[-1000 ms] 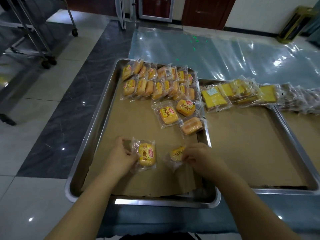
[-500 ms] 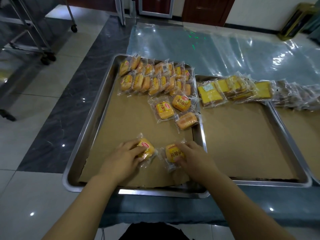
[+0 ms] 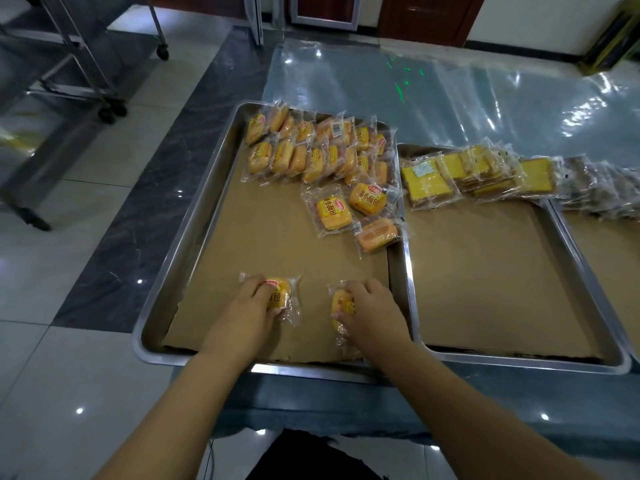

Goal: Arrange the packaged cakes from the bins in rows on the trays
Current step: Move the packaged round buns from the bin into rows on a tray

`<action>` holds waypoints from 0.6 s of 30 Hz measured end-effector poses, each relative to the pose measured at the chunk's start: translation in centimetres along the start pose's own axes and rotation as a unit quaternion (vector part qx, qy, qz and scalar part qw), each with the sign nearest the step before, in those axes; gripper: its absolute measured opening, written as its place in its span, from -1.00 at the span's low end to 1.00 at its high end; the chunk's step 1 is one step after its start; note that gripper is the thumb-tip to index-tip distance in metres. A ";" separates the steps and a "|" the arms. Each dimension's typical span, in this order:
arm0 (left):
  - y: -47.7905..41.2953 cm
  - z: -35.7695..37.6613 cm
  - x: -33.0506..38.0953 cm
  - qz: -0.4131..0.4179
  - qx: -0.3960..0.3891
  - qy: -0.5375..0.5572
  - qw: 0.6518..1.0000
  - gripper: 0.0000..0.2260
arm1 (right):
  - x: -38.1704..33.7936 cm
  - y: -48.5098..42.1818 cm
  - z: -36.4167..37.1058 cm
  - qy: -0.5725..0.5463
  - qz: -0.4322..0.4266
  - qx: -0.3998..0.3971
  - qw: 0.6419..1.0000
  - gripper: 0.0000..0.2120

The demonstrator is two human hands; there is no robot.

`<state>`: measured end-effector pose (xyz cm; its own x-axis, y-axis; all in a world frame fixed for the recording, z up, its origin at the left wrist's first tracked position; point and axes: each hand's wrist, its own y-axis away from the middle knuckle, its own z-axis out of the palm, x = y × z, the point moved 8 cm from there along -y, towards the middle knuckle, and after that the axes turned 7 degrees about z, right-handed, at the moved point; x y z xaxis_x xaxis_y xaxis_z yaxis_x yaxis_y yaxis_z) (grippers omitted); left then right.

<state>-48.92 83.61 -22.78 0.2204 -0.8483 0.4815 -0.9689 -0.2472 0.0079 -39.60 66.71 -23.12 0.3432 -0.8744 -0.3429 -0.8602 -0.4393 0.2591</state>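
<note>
A steel tray lined with brown paper lies in front of me. Two rows of wrapped yellow cakes stand along its far end, and three loose cakes lie below them at the right. My left hand grips one wrapped cake on the paper near the front edge. My right hand grips a second cake a little to the right of it. A second tray to the right holds flat yellow cake slices at its far end.
A third tray shows at the far right with more wrapped packs. The table beyond is covered in shiny plastic film. A wheeled metal rack stands on the tiled floor at the far left.
Both hands have set their cakes down on the paper and spread them apart, the left one further left, the right one rotated upright. The view has shifted slightly.
</note>
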 end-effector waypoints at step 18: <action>3.2 1.6 3.9 0.005 -0.014 0.020 1.000 -0.66 | 1.2 3.8 0.3 0.024 -0.147 -0.168 0.974 -0.45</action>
<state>-50.94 78.71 -22.28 0.2065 -0.8309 0.5166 -0.9740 -0.2249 0.0276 -42.58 64.04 -22.83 0.5794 -0.7062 -0.4070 -0.5526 -0.7074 0.4406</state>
